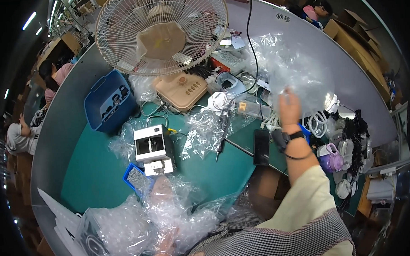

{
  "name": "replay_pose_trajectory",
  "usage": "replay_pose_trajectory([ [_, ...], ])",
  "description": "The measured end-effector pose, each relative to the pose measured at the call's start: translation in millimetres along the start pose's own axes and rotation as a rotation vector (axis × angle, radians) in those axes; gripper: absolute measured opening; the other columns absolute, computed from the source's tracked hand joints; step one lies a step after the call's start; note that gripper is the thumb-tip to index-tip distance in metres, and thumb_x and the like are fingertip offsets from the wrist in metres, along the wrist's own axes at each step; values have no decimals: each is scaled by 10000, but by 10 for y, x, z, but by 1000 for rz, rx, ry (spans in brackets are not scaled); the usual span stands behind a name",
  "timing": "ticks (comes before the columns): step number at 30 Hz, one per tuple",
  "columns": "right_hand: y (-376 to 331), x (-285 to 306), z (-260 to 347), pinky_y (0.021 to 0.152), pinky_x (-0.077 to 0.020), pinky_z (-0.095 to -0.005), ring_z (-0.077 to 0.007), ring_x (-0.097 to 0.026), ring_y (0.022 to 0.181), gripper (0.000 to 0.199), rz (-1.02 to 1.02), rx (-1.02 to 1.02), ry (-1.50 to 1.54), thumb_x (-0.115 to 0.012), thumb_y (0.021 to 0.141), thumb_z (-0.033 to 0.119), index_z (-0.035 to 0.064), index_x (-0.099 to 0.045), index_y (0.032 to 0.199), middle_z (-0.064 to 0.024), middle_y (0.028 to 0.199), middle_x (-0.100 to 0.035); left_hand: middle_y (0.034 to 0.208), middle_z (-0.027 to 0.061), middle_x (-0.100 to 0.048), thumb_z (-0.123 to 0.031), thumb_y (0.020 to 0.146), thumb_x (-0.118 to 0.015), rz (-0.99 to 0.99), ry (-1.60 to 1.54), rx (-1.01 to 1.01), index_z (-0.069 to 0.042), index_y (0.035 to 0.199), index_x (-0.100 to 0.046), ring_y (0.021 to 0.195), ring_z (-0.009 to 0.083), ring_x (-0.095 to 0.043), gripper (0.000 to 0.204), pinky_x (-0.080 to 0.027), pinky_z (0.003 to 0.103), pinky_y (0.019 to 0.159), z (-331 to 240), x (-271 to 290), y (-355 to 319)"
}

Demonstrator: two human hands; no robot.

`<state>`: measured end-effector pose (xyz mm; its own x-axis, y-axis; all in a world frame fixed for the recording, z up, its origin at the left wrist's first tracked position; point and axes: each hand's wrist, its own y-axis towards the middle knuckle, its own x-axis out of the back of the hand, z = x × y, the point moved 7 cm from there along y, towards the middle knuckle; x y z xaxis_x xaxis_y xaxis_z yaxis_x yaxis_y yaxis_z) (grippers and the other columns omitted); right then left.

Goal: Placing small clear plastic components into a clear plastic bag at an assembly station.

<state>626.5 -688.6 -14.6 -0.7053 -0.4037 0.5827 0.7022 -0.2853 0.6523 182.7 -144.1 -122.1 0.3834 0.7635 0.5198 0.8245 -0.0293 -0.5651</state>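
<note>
My right hand reaches out at the right, with a black band on its wrist. Its fingers are closed at a large, crumpled clear plastic bag, which is smeared by motion. My left hand lies low at centre left, seen through clear plastic bags heaped around its forearm. The plastic blurs its fingers, so their grip is unclear. Just beyond that hand stands a small white and black box-shaped machine with a metal front. Beside it sits a small blue tray of tiny metal pieces that look like screws.
A beige fan stands at the back, right of a blue bin holding black parts. A screwdriver-like tool and a black phone lie mid-table. Cables, a purple cup and black cords crowd the right. A curved partition rings the table.
</note>
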Motion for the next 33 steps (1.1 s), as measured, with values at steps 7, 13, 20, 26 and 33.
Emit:
replay_pose_trajectory([
  [7, 792, 2302, 33, 928, -449, -312, -189, -608, 1063, 381, -520, -140, 156, -582, 926, 110, 11, -575, 1294, -111, 1221, -642, 1297, 183, -545, 28, 822, -569, 127, 401, 26, -121, 1418, -448, 1127, 309, -563, 627, -470, 367, 949, -541, 163, 192],
  [13, 1088, 3251, -473, 962, -431, -320, -248, -596, 1119, 491, -777, -206, 87, -558, 910, 162, -51, -495, 1348, -186, 1298, -591, 1384, 151, -492, -15, 886, -511, 195, 240, 164, -126, 1421, -448, 1145, 265, -558, 550, -459, 347, 952, -959, 288, 211],
  [20, 745, 2649, -918, 1083, -355, -408, -375, -477, 1273, 521, -409, -50, -375, -555, 862, 149, -57, -485, 1335, -257, 1358, -510, 1406, 147, -473, -49, 921, -479, 163, 139, 256, -161, 1432, -441, 1239, 233, -490, 524, -399, 310, 1029, -636, 269, 136],
  [26, -415, 1035, -1426, 1017, -427, -417, -387, -546, 1188, 561, 963, -282, -489, -672, 840, 336, 55, -556, 1312, -240, 1285, -574, 1405, 166, -470, -63, 830, -590, 70, 341, -98, -131, 1444, -419, 1264, 330, -465, 641, -366, 373, 1075, -678, 249, 88],
  [33, -468, 1099, -377, 856, -514, -414, -332, -651, 998, 376, 1159, -262, -635, -664, 826, 434, 163, -717, 1082, -131, 1061, -699, 1401, 186, -466, -35, 774, -617, 40, 395, -211, -140, 1464, -387, 1246, 377, -464, 735, -389, 400, 1050, -578, 203, -1],
])
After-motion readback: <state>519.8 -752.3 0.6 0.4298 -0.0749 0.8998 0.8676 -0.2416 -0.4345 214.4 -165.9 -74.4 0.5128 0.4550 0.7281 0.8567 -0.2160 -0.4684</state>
